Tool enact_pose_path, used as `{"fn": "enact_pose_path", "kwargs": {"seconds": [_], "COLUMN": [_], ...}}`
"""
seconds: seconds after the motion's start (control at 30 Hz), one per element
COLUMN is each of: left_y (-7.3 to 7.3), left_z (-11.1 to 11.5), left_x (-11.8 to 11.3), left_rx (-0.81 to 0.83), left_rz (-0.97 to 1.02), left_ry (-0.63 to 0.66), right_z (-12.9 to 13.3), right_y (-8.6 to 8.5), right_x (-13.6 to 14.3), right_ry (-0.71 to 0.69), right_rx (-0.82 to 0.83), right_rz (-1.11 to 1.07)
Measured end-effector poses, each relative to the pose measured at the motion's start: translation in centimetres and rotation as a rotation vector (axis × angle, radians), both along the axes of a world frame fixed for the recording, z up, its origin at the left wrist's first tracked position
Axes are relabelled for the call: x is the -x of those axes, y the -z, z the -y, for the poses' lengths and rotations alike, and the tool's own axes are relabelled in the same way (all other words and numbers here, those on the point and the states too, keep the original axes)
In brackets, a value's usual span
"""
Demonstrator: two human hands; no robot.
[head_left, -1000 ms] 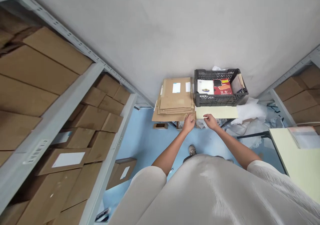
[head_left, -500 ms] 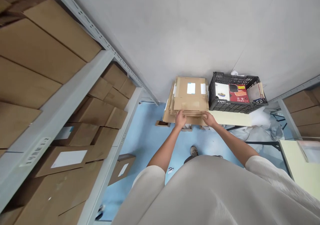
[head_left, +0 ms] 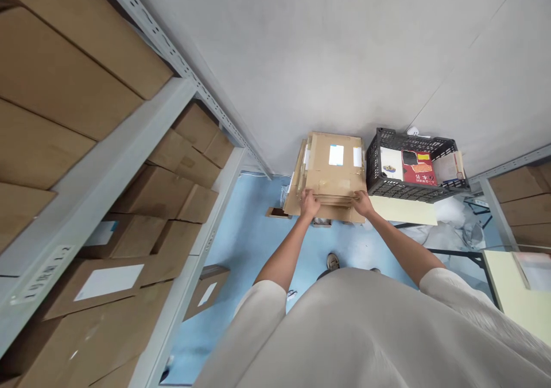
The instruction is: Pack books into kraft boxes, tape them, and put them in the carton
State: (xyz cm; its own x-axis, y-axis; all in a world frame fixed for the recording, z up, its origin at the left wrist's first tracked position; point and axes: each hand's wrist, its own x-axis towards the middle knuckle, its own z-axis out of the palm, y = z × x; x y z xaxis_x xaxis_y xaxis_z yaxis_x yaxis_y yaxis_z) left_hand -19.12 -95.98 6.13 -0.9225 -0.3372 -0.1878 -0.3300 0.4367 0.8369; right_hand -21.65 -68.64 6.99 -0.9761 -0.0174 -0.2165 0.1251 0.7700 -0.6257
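There's one left hand (head_left: 309, 205), one right hand (head_left: 363, 204) (two altogether), one cardboard stack (head_left: 334, 173) and one black crate (head_left: 400, 190).

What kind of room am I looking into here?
Probably a stockroom or packing area: metal shelving at the left is filled with cardboard boxes, flattened cardboard is stacked beside a black plastic crate, and another box sits on the floor.

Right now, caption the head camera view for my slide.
Left hand and right hand at the near edge of a flat cardboard stack, beside a black plastic crate.
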Motion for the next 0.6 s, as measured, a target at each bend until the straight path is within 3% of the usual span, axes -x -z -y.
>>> {"fn": "enact_pose_path", "kwargs": {"seconds": [0.17, 0.33, 0.6], "left_y": [0.4, 0.6, -0.7], "left_z": [1.0, 2.3, 2.9], "left_x": [0.3, 0.1, 0.4], "left_rx": [0.013, 0.028, 0.013], "left_rz": [-0.003, -0.004, -0.027], "left_ry": [-0.064, -0.168, -0.234], "right_z": [-0.4, -0.6, 0.0], "right_y": [0.4, 0.6, -1.1], "right_x": [0.2, 0.1, -0.2], "right_ry": [0.122, 0.144, 0.011], "right_rx": [-0.030, -0.024, -0.015], "right_rz": [-0.023, -0.059, -0.172]}}
